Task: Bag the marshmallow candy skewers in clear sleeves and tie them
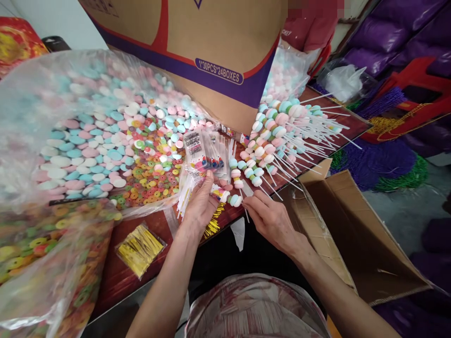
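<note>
A large printed carton [211, 42] with a purple band stands at the back of the worktop [112, 267]. To the right, an open cardboard box [369, 220] sits beside the worktop's edge. Beyond it, purple and green bundles [362, 159] lie near a red chair [423, 77] draped with gold strands [391, 121]; purple bags [384, 35] are piled behind.

2 bare forearms [164, 277] extend forward and converge. Bare left hand [201, 205]: thumb extended forward, fingers partly hidden. Bare right hand [271, 218]: back upward, fingers curled, fingertips pinched.
</note>
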Motion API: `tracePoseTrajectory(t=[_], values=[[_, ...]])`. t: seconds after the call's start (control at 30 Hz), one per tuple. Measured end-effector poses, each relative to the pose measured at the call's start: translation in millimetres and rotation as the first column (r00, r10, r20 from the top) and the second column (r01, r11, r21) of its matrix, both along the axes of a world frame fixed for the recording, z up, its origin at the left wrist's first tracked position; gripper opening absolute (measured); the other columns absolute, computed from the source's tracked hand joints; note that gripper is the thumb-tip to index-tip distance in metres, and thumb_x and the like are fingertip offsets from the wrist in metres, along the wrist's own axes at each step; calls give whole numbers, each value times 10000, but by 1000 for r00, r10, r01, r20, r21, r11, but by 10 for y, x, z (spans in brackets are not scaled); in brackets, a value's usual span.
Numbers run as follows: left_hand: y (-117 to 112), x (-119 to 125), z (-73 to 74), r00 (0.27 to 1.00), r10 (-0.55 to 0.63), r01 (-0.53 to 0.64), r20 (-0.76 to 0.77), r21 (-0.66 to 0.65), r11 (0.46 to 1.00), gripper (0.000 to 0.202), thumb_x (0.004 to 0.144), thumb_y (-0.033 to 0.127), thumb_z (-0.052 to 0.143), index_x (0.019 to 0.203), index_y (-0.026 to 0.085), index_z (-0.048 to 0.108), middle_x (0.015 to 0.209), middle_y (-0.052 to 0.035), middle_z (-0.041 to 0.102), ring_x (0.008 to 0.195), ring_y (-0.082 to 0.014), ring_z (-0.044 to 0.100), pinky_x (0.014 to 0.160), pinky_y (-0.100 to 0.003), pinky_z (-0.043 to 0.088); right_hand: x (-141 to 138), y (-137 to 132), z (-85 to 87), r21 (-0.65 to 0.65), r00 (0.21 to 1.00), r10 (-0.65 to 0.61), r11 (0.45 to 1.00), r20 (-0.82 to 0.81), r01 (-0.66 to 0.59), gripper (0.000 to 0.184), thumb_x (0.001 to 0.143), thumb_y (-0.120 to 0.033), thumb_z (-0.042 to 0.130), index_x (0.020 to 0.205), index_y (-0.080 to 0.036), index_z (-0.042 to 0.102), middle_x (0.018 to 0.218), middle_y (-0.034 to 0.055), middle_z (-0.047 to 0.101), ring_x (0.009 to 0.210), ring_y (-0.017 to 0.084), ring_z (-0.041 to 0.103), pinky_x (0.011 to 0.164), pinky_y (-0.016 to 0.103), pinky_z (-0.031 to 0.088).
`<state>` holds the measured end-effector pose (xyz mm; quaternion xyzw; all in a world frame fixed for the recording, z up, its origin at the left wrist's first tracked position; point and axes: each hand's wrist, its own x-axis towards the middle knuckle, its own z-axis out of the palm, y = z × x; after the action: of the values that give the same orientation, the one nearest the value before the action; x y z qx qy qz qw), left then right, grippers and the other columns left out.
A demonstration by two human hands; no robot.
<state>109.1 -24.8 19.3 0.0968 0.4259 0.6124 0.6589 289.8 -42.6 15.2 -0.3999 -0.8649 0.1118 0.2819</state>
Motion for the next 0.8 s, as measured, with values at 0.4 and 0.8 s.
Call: tracePoseTrajectory(t=[0.4,0.8], values=[[-9,142,-45,993,112,-113,33,47,992,291,815,403,737,743,147,617,647,6,639,628,-113,658,708,-247,568,-224,-152,-207,172,995,-91,980,-39,97,262,975,-116,448,819,-193,644,653,32,545,600,144,488,593,264,367],[-31,111,-5,990,63,-69,126,46,997,331,773,429,773,796,158,586,608,45,531,564,-80,569,615,-213,527,-343,-234,-30,-757,717,-426,617,-552,-216,193,900,-335,594,791,-178,623,648,-15,544,516,94,411,474,227,322]])
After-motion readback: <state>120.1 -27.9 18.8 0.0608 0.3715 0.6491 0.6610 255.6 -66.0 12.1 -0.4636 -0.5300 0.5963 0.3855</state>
